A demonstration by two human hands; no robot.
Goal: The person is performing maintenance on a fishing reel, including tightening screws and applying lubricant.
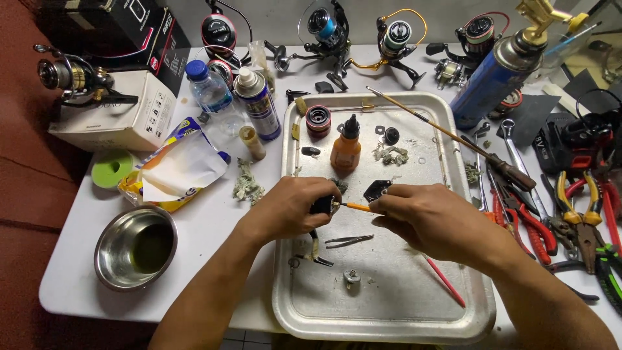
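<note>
Looking down, head view: left hand [293,207] curled tight around small black reel part [322,205], which pokes out at 3 o'clock of the fist, over metal tray [389,311]. Right hand [431,217] pinches thin orange tool [357,207] between thumb and fingertips; tip touches the black part, tool runs to 9 o'clock from the hand. Hands close, not touching. Tweezers [348,241] lie on tray at 6 o'clock of the part, near. Orange dropper bottle [346,146] upright at 12 o'clock. Red stick [446,280] at 5 o'clock under right wrist. Steel bowl [136,247] at 9 o'clock, off tray, well apart. Pliers [576,220] at 3 o'clock. Fishing reels [395,39] along far table edge.
</note>
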